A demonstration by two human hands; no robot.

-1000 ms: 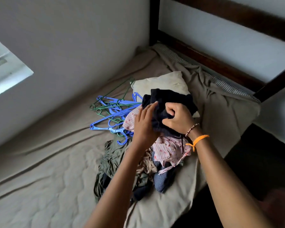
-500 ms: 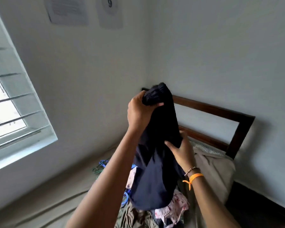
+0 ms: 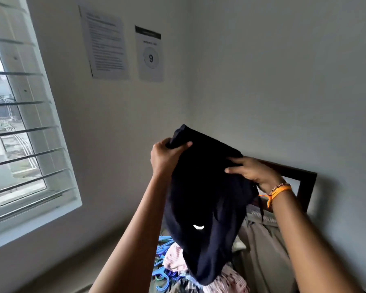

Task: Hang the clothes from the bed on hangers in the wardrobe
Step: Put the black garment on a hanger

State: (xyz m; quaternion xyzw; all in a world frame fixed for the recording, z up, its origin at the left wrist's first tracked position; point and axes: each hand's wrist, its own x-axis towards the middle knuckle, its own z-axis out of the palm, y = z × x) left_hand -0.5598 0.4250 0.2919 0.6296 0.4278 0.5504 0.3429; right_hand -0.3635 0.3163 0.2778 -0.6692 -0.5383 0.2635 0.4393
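Both arms reach up from the bottom edge toward 12 o'clock. The dark garment [image 3: 201,208], soft, matte navy cloth with 1 small white mark, hangs limp between the hands above the bed [image 3: 260,250]. The left hand [image 3: 167,155] has its grip curled tight round the bunched top edge at 11 o'clock. The right hand [image 3: 251,172], at 2 o'clock, pinches the same edge with fingers extended; an orange wristband [image 3: 278,192] circles that wrist. Below, at 6 o'clock, lie pink patterned clothes [image 3: 226,280] and thin blue plastic hangers [image 3: 162,261].
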